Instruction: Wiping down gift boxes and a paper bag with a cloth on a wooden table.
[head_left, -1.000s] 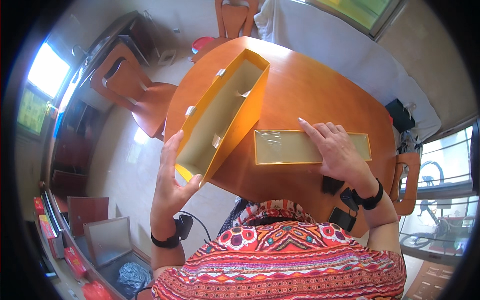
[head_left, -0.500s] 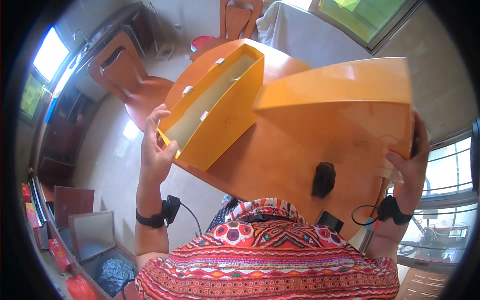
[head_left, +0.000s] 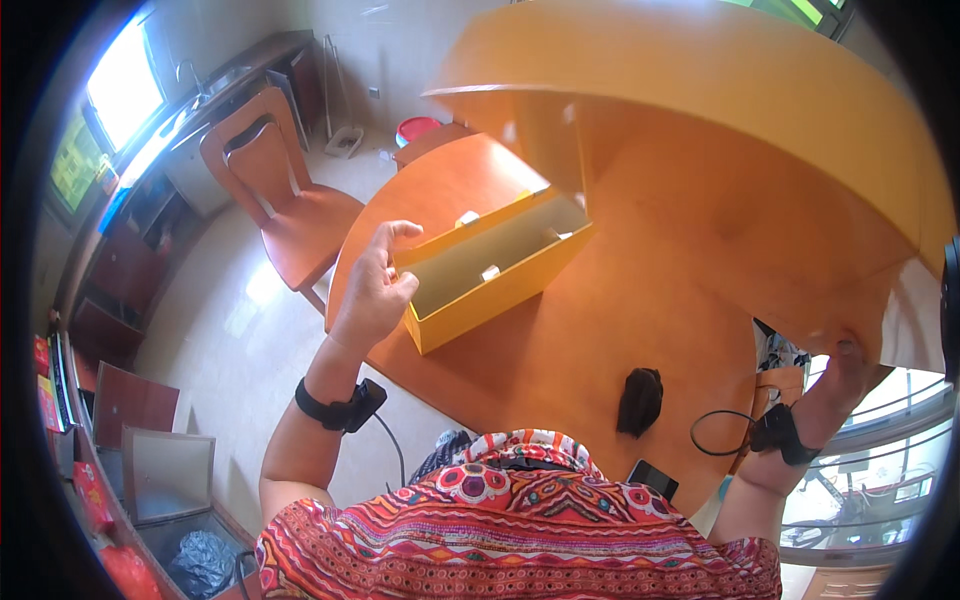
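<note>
A long, open yellow box (head_left: 500,292) lies on the wooden table, pale inside, with small white pieces along its rims. My left hand (head_left: 372,290) is at its left end, thumb and forefinger curled around the end wall; the other fingers are partly hidden. My right hand (head_left: 843,372) grips the lower right part of a large yellow cover (head_left: 690,60), raised and tilted above the table's right side. Most of the right fingers are behind the cover. A yellow panel (head_left: 555,150) stands between cover and box; whether it joins them I cannot tell.
On the wooden table (head_left: 590,375) lie a dark brown object (head_left: 640,402) and a black phone (head_left: 653,478) near my body. A wooden chair (head_left: 290,215) stands at the left. Open cabinet doors (head_left: 168,475) are at lower left. Cables run from black bands on both wrists.
The cover has swung up and right, closer to the camera, in my right hand. The box now sits flatter on the table, with my left hand still at its end, farther right in view.
</note>
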